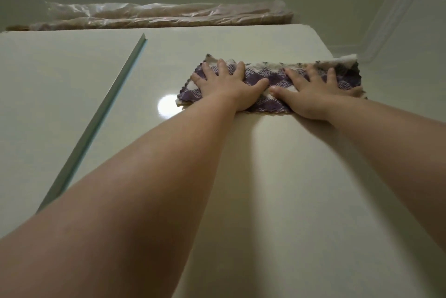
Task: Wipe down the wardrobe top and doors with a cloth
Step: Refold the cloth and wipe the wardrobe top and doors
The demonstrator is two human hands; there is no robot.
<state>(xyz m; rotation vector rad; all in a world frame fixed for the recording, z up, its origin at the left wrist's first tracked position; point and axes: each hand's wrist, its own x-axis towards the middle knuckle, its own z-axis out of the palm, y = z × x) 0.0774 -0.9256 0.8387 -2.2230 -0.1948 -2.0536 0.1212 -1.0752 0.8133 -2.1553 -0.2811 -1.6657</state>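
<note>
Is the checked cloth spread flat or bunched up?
Mostly spread flat: the cloth lies open under both palms, left hand and right hand; only its far-right corner lifts.

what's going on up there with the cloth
A person is wiping a cream wardrobe door. Both hands press flat, fingers spread, on a purple-and-white checked cloth: the left hand on its left half, the right hand on its right half. The cloth sits near the door's upper right corner. Plastic-wrapped rolls lie on top of the wardrobe.
</note>
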